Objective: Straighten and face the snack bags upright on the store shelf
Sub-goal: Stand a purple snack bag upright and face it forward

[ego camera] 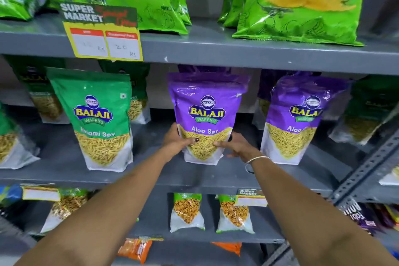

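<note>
A purple Aloo Sev bag (206,101) stands upright, label forward, in the middle of the grey middle shelf (151,170). My left hand (176,141) grips its lower left side, thumb across the front. My right hand (234,146) holds its lower right side, thumb on the front, a bangle on the wrist. A second purple Aloo Sev bag (298,119) stands to its right, leaning slightly. A green Sev bag (97,114) stands to the left, also tilted. More bags stand behind these.
Large light-green bags (302,2) fill the top shelf, behind a yellow price tag (105,34). Small snack packets (186,211) stand on the lower shelf. A perforated metal upright (367,168) runs down the right. Darker green bags (364,114) sit at far right.
</note>
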Demonstrator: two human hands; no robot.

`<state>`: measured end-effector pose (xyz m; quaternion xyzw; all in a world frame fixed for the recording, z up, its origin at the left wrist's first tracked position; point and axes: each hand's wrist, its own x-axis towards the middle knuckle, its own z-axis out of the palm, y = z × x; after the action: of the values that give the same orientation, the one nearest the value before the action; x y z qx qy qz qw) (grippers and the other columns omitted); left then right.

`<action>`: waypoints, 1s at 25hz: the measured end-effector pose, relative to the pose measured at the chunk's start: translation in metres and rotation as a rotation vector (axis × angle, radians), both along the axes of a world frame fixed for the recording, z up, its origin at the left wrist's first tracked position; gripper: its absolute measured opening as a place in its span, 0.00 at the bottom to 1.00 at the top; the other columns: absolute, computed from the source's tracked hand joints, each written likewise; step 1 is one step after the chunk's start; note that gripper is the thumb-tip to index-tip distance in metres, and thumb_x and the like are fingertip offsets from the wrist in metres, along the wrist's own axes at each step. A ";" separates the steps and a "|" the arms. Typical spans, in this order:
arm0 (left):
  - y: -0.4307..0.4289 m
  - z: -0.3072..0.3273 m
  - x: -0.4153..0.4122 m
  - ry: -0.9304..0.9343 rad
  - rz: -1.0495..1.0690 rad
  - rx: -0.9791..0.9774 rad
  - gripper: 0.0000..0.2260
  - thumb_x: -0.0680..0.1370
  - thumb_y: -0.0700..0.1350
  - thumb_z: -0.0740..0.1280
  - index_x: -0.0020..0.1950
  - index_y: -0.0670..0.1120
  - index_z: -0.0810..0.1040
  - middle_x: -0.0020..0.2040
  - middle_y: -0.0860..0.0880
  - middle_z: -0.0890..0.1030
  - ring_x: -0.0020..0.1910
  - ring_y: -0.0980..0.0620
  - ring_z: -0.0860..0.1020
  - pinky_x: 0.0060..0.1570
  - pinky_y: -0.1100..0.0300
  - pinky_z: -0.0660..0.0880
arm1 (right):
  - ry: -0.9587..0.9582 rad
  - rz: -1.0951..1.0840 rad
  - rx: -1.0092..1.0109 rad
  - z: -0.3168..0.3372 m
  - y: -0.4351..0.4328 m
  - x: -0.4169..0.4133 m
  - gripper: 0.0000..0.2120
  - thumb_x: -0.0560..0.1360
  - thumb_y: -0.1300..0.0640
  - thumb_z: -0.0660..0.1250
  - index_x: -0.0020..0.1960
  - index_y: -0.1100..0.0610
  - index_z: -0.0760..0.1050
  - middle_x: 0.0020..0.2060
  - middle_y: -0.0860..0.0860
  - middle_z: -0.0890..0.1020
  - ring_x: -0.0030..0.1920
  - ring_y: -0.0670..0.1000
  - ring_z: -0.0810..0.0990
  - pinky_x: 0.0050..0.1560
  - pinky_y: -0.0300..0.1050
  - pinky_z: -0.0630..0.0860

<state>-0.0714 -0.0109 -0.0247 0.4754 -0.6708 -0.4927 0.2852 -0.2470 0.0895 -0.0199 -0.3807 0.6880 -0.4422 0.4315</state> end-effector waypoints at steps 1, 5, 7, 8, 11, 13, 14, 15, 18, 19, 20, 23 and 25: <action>0.004 0.001 0.007 0.000 -0.013 0.002 0.30 0.63 0.40 0.77 0.63 0.43 0.71 0.61 0.45 0.79 0.61 0.45 0.77 0.62 0.49 0.73 | 0.013 0.008 0.029 0.001 0.005 0.004 0.15 0.70 0.60 0.72 0.54 0.53 0.73 0.47 0.47 0.80 0.45 0.44 0.77 0.39 0.41 0.75; 0.018 0.001 0.030 0.007 -0.032 -0.012 0.30 0.62 0.42 0.78 0.62 0.46 0.71 0.59 0.48 0.80 0.60 0.46 0.77 0.61 0.52 0.73 | -0.013 -0.024 0.063 0.009 0.018 0.030 0.22 0.70 0.61 0.72 0.63 0.59 0.72 0.54 0.52 0.78 0.51 0.50 0.76 0.34 0.40 0.75; 0.022 -0.001 0.035 -0.018 -0.006 -0.028 0.30 0.63 0.44 0.78 0.62 0.47 0.71 0.59 0.49 0.80 0.60 0.46 0.77 0.60 0.53 0.74 | -0.018 -0.031 0.047 0.010 0.023 0.037 0.22 0.71 0.62 0.70 0.64 0.62 0.71 0.57 0.55 0.78 0.48 0.49 0.77 0.31 0.38 0.76; 0.025 -0.002 0.037 -0.037 0.010 -0.043 0.29 0.64 0.46 0.78 0.62 0.48 0.71 0.60 0.49 0.80 0.59 0.46 0.78 0.59 0.53 0.74 | -0.008 -0.032 0.046 0.009 0.024 0.038 0.22 0.71 0.61 0.70 0.64 0.61 0.71 0.59 0.56 0.78 0.49 0.50 0.77 0.32 0.39 0.76; 0.031 -0.002 0.039 -0.068 0.025 -0.067 0.30 0.64 0.49 0.77 0.62 0.48 0.71 0.61 0.48 0.80 0.59 0.46 0.78 0.59 0.52 0.75 | 0.015 -0.041 0.047 0.007 0.027 0.041 0.24 0.71 0.59 0.71 0.65 0.60 0.70 0.63 0.56 0.77 0.53 0.51 0.75 0.37 0.40 0.75; 0.031 0.000 0.039 -0.079 0.019 -0.062 0.30 0.64 0.49 0.77 0.63 0.48 0.70 0.62 0.48 0.80 0.60 0.46 0.78 0.60 0.51 0.75 | 0.020 -0.052 0.048 0.005 0.026 0.041 0.24 0.71 0.58 0.71 0.65 0.59 0.70 0.64 0.56 0.77 0.54 0.52 0.75 0.39 0.41 0.75; 0.030 0.000 0.039 -0.085 0.017 -0.063 0.30 0.64 0.49 0.77 0.63 0.48 0.70 0.62 0.48 0.80 0.60 0.45 0.78 0.60 0.51 0.75 | 0.019 -0.053 0.048 0.003 0.026 0.040 0.24 0.71 0.58 0.71 0.65 0.59 0.70 0.64 0.56 0.77 0.54 0.52 0.75 0.39 0.42 0.76; 0.030 0.001 0.039 -0.092 0.013 -0.062 0.30 0.64 0.49 0.77 0.63 0.48 0.70 0.62 0.47 0.80 0.60 0.45 0.78 0.60 0.50 0.75 | 0.022 -0.056 0.049 0.004 0.026 0.041 0.24 0.71 0.58 0.71 0.65 0.59 0.70 0.64 0.56 0.77 0.55 0.52 0.75 0.40 0.43 0.76; 0.032 0.001 0.039 -0.096 0.014 -0.072 0.30 0.64 0.50 0.77 0.63 0.47 0.70 0.62 0.47 0.80 0.60 0.45 0.78 0.60 0.49 0.75 | 0.032 -0.071 0.054 0.000 0.023 0.038 0.25 0.70 0.57 0.72 0.65 0.59 0.70 0.63 0.57 0.77 0.57 0.54 0.76 0.45 0.45 0.77; 0.033 0.000 0.040 -0.098 0.015 -0.072 0.30 0.64 0.50 0.77 0.63 0.47 0.70 0.62 0.47 0.80 0.60 0.44 0.78 0.60 0.49 0.75 | 0.033 -0.072 0.060 0.000 0.024 0.038 0.25 0.70 0.57 0.72 0.65 0.59 0.70 0.64 0.57 0.77 0.58 0.55 0.76 0.46 0.47 0.77; 0.033 0.000 0.040 -0.102 0.014 -0.068 0.31 0.64 0.50 0.77 0.63 0.47 0.69 0.62 0.47 0.80 0.60 0.44 0.78 0.60 0.49 0.75 | 0.036 -0.071 0.064 -0.002 0.023 0.037 0.25 0.70 0.57 0.72 0.65 0.59 0.70 0.64 0.57 0.77 0.60 0.56 0.76 0.47 0.48 0.78; 0.030 0.001 0.041 -0.102 -0.015 -0.052 0.33 0.64 0.49 0.77 0.63 0.45 0.66 0.65 0.45 0.76 0.63 0.43 0.75 0.60 0.49 0.74 | 0.058 -0.048 0.057 -0.001 0.023 0.037 0.25 0.71 0.58 0.71 0.66 0.59 0.69 0.64 0.57 0.76 0.60 0.55 0.75 0.48 0.48 0.74; 0.032 0.003 0.043 -0.074 -0.011 -0.086 0.40 0.64 0.48 0.77 0.69 0.44 0.59 0.72 0.43 0.67 0.69 0.41 0.68 0.66 0.46 0.69 | 0.120 -0.067 0.051 0.000 0.025 0.034 0.28 0.70 0.57 0.72 0.67 0.60 0.68 0.66 0.57 0.74 0.60 0.55 0.74 0.46 0.43 0.71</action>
<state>-0.0287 0.0215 -0.0222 0.4769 -0.7042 -0.4468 0.2776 -0.2126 0.1147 -0.0197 -0.3719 0.7361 -0.4152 0.3841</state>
